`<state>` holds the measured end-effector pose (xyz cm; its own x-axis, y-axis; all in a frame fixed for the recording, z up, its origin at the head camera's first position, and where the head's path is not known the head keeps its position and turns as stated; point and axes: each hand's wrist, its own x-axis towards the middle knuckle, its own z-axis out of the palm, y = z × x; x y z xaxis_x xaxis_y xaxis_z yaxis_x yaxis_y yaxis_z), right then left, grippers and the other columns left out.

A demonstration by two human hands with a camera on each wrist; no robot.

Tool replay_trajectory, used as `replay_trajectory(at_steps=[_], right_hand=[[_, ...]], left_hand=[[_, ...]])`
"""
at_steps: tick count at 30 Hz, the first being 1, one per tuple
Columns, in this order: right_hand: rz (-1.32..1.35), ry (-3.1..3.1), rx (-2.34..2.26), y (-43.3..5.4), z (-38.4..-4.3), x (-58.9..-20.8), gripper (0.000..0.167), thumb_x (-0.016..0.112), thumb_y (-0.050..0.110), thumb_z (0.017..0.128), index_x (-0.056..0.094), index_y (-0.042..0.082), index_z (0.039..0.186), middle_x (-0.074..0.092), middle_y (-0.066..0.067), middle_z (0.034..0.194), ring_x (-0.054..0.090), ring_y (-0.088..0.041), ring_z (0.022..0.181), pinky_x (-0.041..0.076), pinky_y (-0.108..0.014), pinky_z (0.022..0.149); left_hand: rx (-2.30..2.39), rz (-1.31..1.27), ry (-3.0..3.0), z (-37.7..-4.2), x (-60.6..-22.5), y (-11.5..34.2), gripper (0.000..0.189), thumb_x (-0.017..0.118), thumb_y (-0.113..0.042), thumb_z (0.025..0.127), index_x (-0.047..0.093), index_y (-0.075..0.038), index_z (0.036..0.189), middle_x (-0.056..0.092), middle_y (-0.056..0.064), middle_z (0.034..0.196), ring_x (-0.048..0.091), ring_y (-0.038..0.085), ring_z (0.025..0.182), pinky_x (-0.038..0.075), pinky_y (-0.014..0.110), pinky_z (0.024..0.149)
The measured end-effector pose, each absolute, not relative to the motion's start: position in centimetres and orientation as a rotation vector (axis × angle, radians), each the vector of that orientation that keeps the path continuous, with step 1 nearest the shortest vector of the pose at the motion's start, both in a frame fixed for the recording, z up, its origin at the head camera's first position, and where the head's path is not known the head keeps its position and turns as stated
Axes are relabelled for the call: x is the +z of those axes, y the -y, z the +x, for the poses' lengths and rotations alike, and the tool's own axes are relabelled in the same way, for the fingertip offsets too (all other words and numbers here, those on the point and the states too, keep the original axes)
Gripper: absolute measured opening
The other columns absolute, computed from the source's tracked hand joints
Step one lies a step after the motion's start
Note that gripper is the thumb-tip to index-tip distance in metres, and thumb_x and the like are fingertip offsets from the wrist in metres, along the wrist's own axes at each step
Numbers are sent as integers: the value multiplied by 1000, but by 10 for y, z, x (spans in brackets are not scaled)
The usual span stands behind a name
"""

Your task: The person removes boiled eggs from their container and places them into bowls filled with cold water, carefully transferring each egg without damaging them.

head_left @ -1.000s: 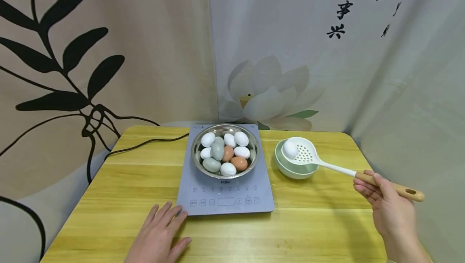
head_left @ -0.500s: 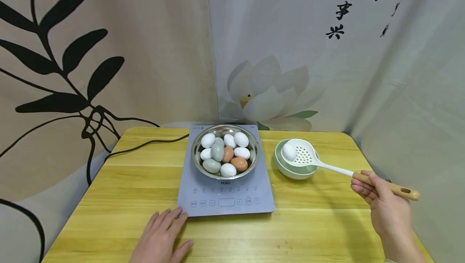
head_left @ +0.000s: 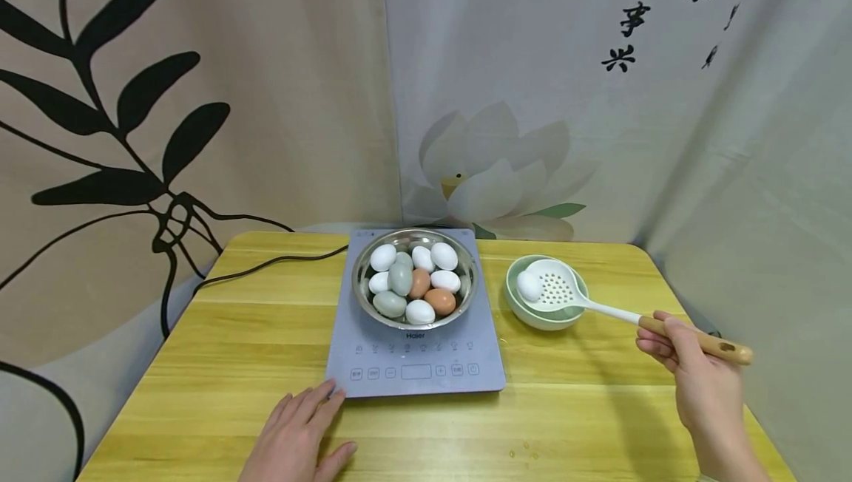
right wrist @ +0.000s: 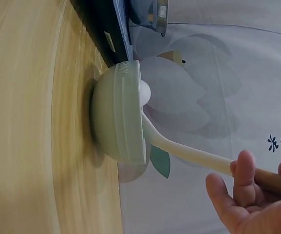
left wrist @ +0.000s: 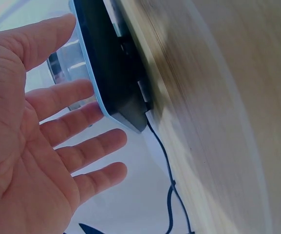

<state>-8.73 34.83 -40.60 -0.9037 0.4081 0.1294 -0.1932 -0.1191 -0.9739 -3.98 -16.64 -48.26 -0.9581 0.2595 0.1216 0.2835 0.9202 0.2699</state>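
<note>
My right hand [head_left: 699,378] grips the wooden handle of a white slotted spoon [head_left: 558,286]. Its perforated head, bearing a white egg [head_left: 529,286], sits within the mouth of a pale green bowl [head_left: 542,324]. From the side, in the right wrist view, the egg [right wrist: 145,92] shows just above the bowl's rim. My left hand [head_left: 296,434] has its fingers extended, with fingertips at the front left corner of a grey induction cooker [head_left: 416,356]. On the cooker stands a steel bowl [head_left: 360,303] of several white, brown and greenish eggs [head_left: 419,284].
Everything stands on a yellow wooden table [head_left: 266,334]. A black cord [head_left: 273,263] runs from the cooker to the left edge. Printed curtains [head_left: 299,97] hang behind the table. A few small wet drops [head_left: 523,451] lie near the front.
My right hand has shifted slightly left, and the spoon head with the egg has sunk a little into the green bowl. The left hand has barely moved.
</note>
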Motion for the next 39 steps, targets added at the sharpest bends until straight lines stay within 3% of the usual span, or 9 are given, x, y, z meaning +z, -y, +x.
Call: replay_trajectory(at_steps=[10,18,26,30,34,37,39], right_hand=[[-323,1964,1895,-345,-87,-401,20,68,24,107,78,10,117,85,-2,99,80,-11,78,66,-22,79],[-252,1999,1757,-338,-87,-405,20,68,14,105,79,2,117,85,0,97,79,-11,75,65,-21,77],[-273,2140,1510,-335,-84,-401,29,67,15,107,76,-7,123,83,9,94,78,-4,78,59,-8,87],[-250,2267,1356,-331,-79,-399,33,64,19,109,73,-4,131,81,20,97,78,0,83,55,-3,90],[-50,2267,1230,-327,-75,-402,26,65,7,106,75,-1,129,79,25,105,76,6,86,56,-4,83],[270,2183,1013,-327,-77,-407,21,69,-3,100,79,-5,119,80,13,114,72,13,97,55,-1,76],[479,2118,828,-326,-80,-409,20,69,3,102,79,-8,115,82,-1,115,68,15,106,53,1,82]], left_hand=[[-461,-414,3011,-39,-483,166,69,84,-55,86,71,-11,138,65,8,149,64,34,132,50,63,113],[-458,-422,2983,-39,-484,167,68,84,-55,86,72,-11,136,66,8,148,64,33,131,51,62,112],[-476,-411,3001,-40,-484,168,69,83,-56,86,71,-11,138,65,8,149,63,34,133,50,63,114],[-484,-404,3013,-39,-484,168,69,83,-56,87,71,-11,138,65,8,150,63,34,133,49,64,114],[-483,-406,3013,-40,-484,168,69,83,-57,87,71,-11,138,65,8,149,63,34,133,50,63,114],[-481,-409,3011,-40,-484,168,69,83,-56,87,71,-11,138,65,8,150,63,34,133,50,63,114],[-485,-409,3012,-40,-484,168,69,83,-56,87,71,-11,138,65,8,150,63,34,133,50,63,114]])
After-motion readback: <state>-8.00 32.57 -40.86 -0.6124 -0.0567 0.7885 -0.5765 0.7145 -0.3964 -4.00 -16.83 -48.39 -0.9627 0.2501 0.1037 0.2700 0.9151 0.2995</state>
